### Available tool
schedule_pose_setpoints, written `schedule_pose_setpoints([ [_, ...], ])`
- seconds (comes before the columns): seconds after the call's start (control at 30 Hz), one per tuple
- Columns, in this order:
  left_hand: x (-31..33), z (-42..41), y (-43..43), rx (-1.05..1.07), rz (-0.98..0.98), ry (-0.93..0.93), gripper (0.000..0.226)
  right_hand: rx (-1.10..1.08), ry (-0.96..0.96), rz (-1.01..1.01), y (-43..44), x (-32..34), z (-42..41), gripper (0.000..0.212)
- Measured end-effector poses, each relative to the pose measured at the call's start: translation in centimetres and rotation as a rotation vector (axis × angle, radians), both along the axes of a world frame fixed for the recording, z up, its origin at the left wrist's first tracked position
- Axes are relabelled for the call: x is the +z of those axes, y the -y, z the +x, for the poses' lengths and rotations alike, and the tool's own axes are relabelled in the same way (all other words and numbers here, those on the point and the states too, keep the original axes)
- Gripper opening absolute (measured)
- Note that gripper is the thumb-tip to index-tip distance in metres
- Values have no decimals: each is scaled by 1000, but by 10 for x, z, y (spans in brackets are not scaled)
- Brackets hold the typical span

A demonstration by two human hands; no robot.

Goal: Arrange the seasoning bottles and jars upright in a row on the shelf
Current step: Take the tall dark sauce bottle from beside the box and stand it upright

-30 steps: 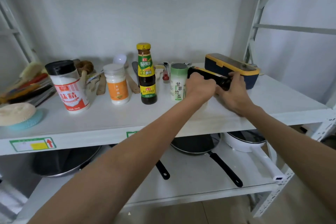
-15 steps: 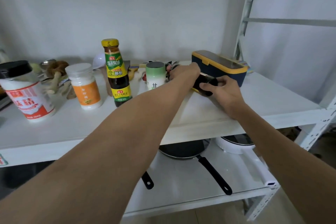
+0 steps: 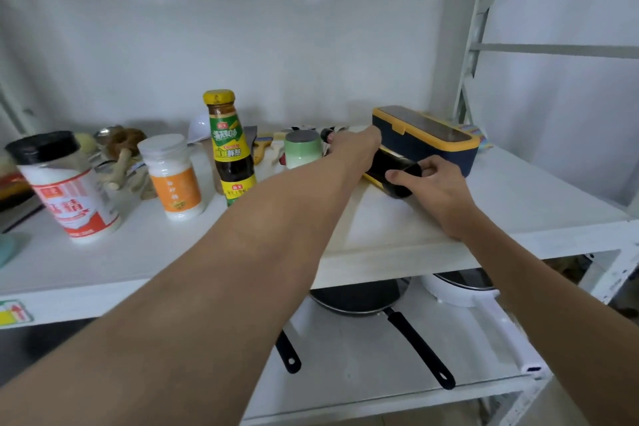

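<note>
Both hands on a dark bottle [image 3: 392, 174] lying on its side on the white shelf [image 3: 380, 239], just in front of the navy box with yellow lid [image 3: 427, 137]. Left hand [image 3: 358, 149] wrapped over the bottle's neck end, fingers clenched around it, cap hidden under the palm. Right hand [image 3: 439, 187] grasping the bottle's base end, thumb across the dark glass, other fingers curled behind. A yellow strip of label showing along the bottle's lower edge. To the left, four containers standing upright in a loose row: a green-and-white canister [image 3: 302, 152] nearest the left hand, partly behind the forearm; a tall brown sauce bottle with yellow cap [image 3: 230, 149]; a white jar with orange label [image 3: 173, 178]; a large white shaker with black lid and red label [image 3: 65, 187]. Behind them, a jumble of utensils [image 3: 119, 152], too blurred to sort out. On the lower shelf, a black frying pan [image 3: 359, 297] and a white pot [image 3: 456, 290].
</note>
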State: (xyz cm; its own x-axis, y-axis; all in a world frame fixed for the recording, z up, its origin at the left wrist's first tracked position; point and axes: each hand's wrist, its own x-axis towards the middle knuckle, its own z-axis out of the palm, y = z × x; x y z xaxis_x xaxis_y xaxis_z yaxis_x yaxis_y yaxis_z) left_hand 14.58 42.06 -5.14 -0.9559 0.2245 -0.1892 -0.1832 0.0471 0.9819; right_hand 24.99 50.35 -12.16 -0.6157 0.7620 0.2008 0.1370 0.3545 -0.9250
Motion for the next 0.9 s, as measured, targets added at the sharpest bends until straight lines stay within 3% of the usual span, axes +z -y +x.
schedule_pose_setpoints([
  [0.03, -12, -12, -8, -3, 57, 17, 46, 7, -4, -12, -1, 0, 0, 50],
  [0.1, -11, -5, -10, -57, -40, -56, 57, 17, -25, -31, -2, -1, 1, 48],
  [0.17, -11, -6, -17, -62, -96, -138, 57, 30, -32, -31, -2, -1, 2, 46],
  [0.37, -1, 6, -19, 67, 14, -149, 58, 74, -51, -44, -4, -3, 2, 43],
  [0.7, -4, 10, -22, 101, 76, -400, 50, 210, -131, -125, 4, 2, 10, 28],
  [0.9, -7, 31, -15, 70, 93, -564, 69, 192, -8, 41, 1, -6, 2, 23],
])
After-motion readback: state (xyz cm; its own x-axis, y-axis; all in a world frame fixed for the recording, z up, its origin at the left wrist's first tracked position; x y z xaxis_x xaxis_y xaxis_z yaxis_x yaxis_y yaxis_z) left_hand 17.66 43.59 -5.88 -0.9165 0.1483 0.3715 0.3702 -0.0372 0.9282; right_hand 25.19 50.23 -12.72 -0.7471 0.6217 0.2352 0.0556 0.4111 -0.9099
